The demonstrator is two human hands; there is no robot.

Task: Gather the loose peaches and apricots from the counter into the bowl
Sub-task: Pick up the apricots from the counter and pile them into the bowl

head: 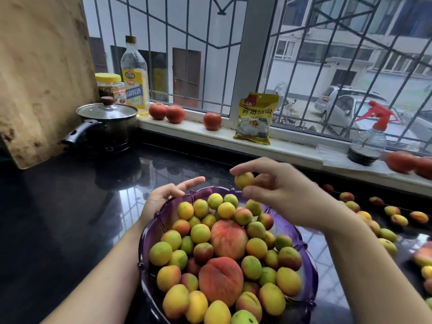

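While the right hand (278,195) pinched one apricot (243,180) above the far rim of the purple bowl (149,232), the left hand (163,197) rested on the bowl's far-left rim, fingers relaxed. Loose apricots (383,220) lay on the black counter (70,218) to the right. A lidded pot (107,127) stood far left, tomatoes (173,113) on the windowsill (292,146).
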